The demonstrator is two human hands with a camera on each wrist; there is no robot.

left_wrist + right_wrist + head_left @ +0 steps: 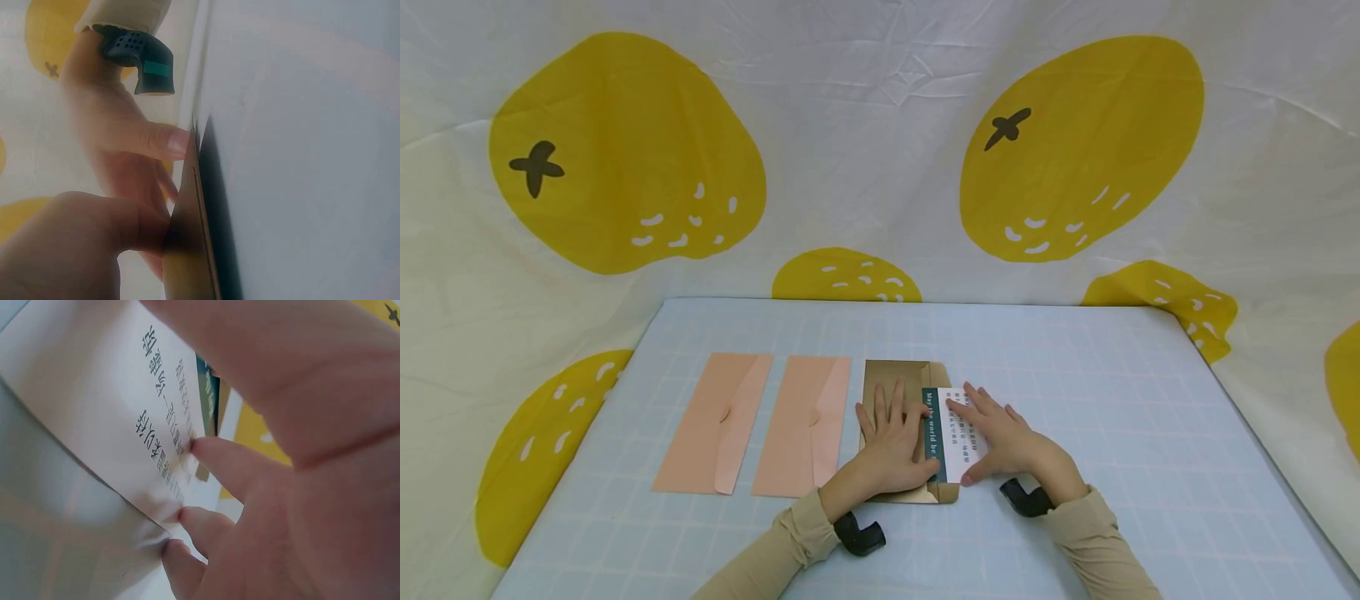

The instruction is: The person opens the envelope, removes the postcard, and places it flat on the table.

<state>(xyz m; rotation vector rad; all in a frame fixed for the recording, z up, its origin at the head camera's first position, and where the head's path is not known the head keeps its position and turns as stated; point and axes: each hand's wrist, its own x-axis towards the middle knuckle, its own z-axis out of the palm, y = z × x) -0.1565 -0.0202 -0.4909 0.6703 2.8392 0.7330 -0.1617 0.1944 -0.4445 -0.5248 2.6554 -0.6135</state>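
A: What is filling the scene?

B: A white cloth [865, 183] with bold yellow shapes is hanging behind a pale blue, gridded counter [1150, 417].

A: And on the counter?

B: A gold envelope [891, 372] is lying flap out, its flap pointing to three o'clock. Taking it as the dial's centre, a nearer pink envelope [786, 450] and a farther pink envelope [696, 450] are lying at nine o'clock, just apart from each other.

A: What are the hands doing?

B: The left hand [891, 450] is pressing down on the gold envelope, fingers spread and gripping nothing. The right hand [1017, 440], at three o'clock, is resting its loosely spread fingertips on a white card [957, 458].

A: Where is the card sitting?

B: It is overlapping the flap at three o'clock, its green band [933, 442] facing nine. Whether its end is entering the envelope, I cannot tell.

A: Anything smaller?

B: Each wrist is carrying a black device [1026, 498].
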